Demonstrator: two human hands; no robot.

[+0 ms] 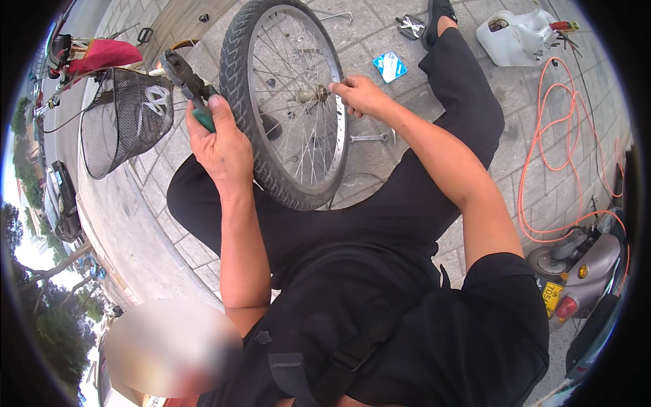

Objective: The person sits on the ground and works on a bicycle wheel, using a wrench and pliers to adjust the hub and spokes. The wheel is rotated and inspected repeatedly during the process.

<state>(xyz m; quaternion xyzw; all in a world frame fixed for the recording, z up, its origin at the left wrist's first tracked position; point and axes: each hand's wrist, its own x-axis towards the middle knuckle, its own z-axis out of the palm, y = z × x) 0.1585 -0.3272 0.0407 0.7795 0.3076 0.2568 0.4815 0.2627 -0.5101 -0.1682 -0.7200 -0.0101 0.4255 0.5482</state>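
A bicycle wheel (239,81) with a knobbly black tyre stands tilted between my legs, above the paving. My left hand (225,149) is closed around the green handles of a pair of pliers (180,70), whose dark metal jaws point up and away, left of the tyre. At the wheel's centre is a dull metal hub (305,95). The fingers of my right hand (366,96) are pinched at the hub's axle end, on the right side of the wheel. Whether a small nut sits between those fingertips is hidden.
An open-ended wrench (370,138) lies on the paving right of the wheel. Beyond it are a blue-and-white packet (390,66) and a cut white plastic jug (512,39). An orange hose (523,183) loops at right, near a parked scooter (590,271). A bicycle's wire basket (112,129) stands left.
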